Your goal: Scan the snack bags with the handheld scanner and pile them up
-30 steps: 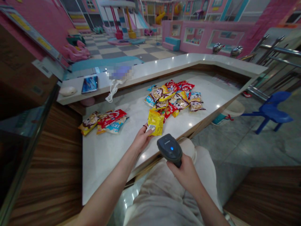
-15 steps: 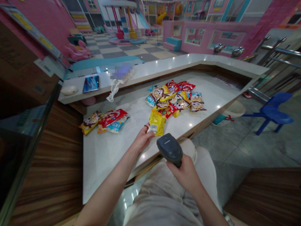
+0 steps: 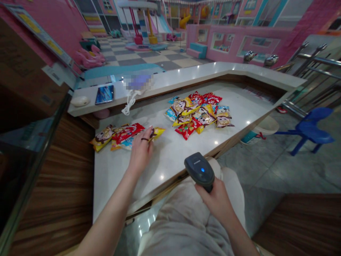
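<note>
My left hand (image 3: 142, 147) is closed over a yellow snack bag (image 3: 158, 134), its back turned up and its fingertips partly hidden. That bag lies against the left group of snack bags, among them a red bag (image 3: 129, 132), a blue bag (image 3: 128, 142) and a yellow-brown bag (image 3: 102, 138). My right hand (image 3: 214, 195) grips the handle of a dark barcode scanner (image 3: 199, 169) above my lap. A blue light glows on the scanner. Farther right on the white counter (image 3: 162, 167) is a larger heap of bags, with a red bag (image 3: 188, 128) at its near edge.
On the raised ledge (image 3: 183, 73) are a phone (image 3: 104, 94), a white rounded object (image 3: 80, 101) and a blurred item with a white cable (image 3: 129, 104). Right of the counter stand a bucket (image 3: 262, 129) and a blue chair (image 3: 310, 126). Wooden panelling (image 3: 55, 185) borders the left.
My left hand has carried the yellow bag from the right heap leftward to the left group, turning it over. The scanner has shifted slightly right, and its blue light has come on.
</note>
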Action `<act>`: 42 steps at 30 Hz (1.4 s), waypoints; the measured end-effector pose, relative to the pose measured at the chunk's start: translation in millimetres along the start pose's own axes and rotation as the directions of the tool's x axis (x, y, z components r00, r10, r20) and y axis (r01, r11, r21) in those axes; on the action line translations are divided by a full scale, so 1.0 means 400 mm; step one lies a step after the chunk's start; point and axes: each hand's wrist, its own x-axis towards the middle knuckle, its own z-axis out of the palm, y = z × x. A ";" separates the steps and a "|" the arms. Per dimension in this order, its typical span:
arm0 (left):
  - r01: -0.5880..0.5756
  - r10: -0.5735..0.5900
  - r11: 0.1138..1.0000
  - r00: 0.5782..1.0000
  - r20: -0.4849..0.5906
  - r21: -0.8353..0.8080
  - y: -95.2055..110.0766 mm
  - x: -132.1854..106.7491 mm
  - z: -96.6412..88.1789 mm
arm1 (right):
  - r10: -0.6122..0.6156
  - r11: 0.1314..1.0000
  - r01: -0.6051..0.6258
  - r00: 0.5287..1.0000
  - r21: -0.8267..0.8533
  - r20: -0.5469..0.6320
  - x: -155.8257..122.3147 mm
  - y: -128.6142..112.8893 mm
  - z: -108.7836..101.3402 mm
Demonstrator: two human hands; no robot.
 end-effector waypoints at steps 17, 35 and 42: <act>-0.201 0.187 0.978 0.964 0.190 0.059 0.110 0.051 0.131 | 0.030 0.999 -0.031 0.999 -0.022 -0.021 -0.004 0.012 -0.020; 0.252 -0.045 0.757 0.940 0.337 -0.602 0.182 0.081 0.237 | 0.030 1.000 -0.030 0.997 -0.007 -0.072 -0.011 0.024 -0.038; 0.624 -0.289 -0.067 0.735 0.613 -0.779 0.151 -0.003 0.210 | 0.065 0.998 -0.065 0.997 0.003 -0.040 -0.007 0.028 -0.020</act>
